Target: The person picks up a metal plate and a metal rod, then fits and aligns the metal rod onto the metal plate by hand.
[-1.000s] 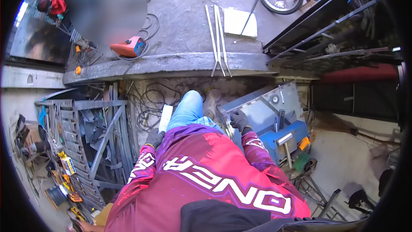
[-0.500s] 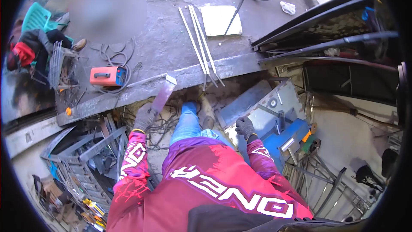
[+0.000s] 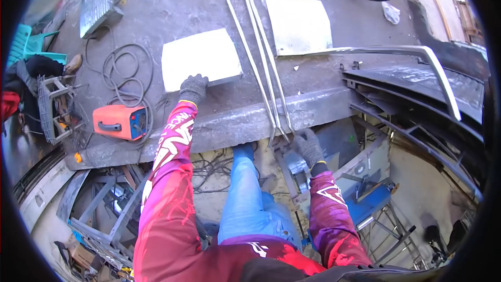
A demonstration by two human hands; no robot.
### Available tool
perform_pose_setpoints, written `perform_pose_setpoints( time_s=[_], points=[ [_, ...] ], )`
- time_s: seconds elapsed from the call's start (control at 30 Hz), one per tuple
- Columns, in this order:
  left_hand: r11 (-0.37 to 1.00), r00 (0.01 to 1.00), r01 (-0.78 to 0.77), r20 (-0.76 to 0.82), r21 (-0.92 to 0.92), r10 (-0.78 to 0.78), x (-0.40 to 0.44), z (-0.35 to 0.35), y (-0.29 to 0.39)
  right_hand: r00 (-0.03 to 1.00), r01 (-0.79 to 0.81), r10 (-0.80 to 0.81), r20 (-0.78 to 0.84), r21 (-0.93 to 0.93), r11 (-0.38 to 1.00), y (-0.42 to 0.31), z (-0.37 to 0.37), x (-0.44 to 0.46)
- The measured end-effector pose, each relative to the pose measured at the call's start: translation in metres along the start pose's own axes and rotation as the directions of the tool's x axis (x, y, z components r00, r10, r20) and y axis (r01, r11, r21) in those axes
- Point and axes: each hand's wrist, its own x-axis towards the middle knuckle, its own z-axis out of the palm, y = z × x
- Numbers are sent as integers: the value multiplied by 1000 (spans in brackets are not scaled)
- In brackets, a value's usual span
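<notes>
A bright white-looking sheet metal piece (image 3: 201, 55) with a folded near edge lies on the concrete floor. My gloved left hand (image 3: 194, 89) grips its near edge, fingers over the top. My gloved right hand (image 3: 309, 147) is beside the near ends of several thin metal bars (image 3: 263, 65), above metal parts below the ledge. Its fingers are curled, and whatever may be in them is hidden. Right of the bars lies a second pale metal sheet (image 3: 300, 26), with a long bent metal bar (image 3: 386, 50) reaching from it.
An orange welding machine (image 3: 120, 122) with coiled cables (image 3: 122, 75) stands on the left. A concrete ledge (image 3: 219, 125) crosses in front of me. Metal frames (image 3: 104, 203) crowd the lower left, and a blue metal piece (image 3: 370, 203) is at right. Another person sits at far left.
My left hand has moved forward over the ledge, and the sheet metal piece it held raised now lies on the floor. My right hand has moved forward from the metal plate towards the bar ends.
</notes>
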Motion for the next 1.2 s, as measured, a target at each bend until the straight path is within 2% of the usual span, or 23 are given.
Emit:
perform_pose_setpoints(
  time_s=[0.03,0.1,0.17,0.23,0.3,0.37,0.5,0.57,0.63,0.7,0.73,0.8,0.83,0.87,0.9,0.97,1.0,1.03,1.07,1.1,1.17,1.2],
  points=[
    [1000,1000,2,24,-9,-2,10,28,1,1000,-21,21,10,-10,1000,-6,3,12],
    [999,998,15,65,-34,-13,16,68,5,997,67,-73,-35,-161,985,-10,15,33],
    [999,994,-3,106,-54,8,17,91,17,1000,-2,5,18,-202,979,-4,24,48],
    [981,999,12,32,-196,-5,16,104,30,1000,25,-21,15,-348,937,-11,33,48],
    [973,997,54,64,-226,-40,24,109,48,997,-38,55,48,-296,954,-16,50,43],
    [962,994,91,84,-259,-71,28,113,58,995,97,-74,64,-525,846,-6,63,45],
    [913,992,116,-3,-391,-127,20,116,64,993,79,-115,-22,-596,799,16,81,55],
    [795,932,272,-56,-542,-358,16,131,50,994,61,-105,-40,-597,800,20,84,56],
    [761,906,280,-103,-585,-412,-2,141,24,998,2,-33,-45,-571,821,18,85,51],
    [712,844,355,-120,-606,-523,-20,145,1,996,25,-66,-54,-560,828,18,86,41],
    [712,844,358,-117,-604,-523,-27,148,-8,996,23,-67,-65,-524,852,21,87,38],
    [521,665,524,-59,-674,-744,-34,154,-21,994,20,-68,-82,-487,873,29,90,37],
    [521,666,521,-59,-677,-743,-35,155,-26,998,-62,41,-54,-473,879,38,94,40],
    [442,674,612,141,-656,-725,-36,158,-30,988,-145,150,-25,-460,876,48,99,44],
    [371,653,700,335,-610,-679,-36,160,-31,988,-148,151,-30,-459,876,54,104,48],
    [394,681,690,360,-607,-638,-31,167,-25,954,-288,298,7,-235,928,66,116,60],
    [414,704,682,388,-603,-595,-26,177,-22,955,-290,298,-1,-232,929,69,120,60],
    [432,728,668,410,-606,-550,-16,180,-18,954,-299,296,-48,-119,947,70,123,60],
    [451,744,636,343,-626,-573,-8,196,-19,950,-298,296,-96,-7,954,72,123,59],
    [450,751,626,337,-637,-568,-5,192,-20,952,-290,288,-108,-8,957,74,123,60],
    [422,762,614,362,-667,-537,-12,171,-23,977,-138,54,-208,-414,900,78,125,61],
    [452,762,608,318,-653,-565,-15,169,-27,972,-138,39,-232,-427,893,77,128,62]
  ],
)
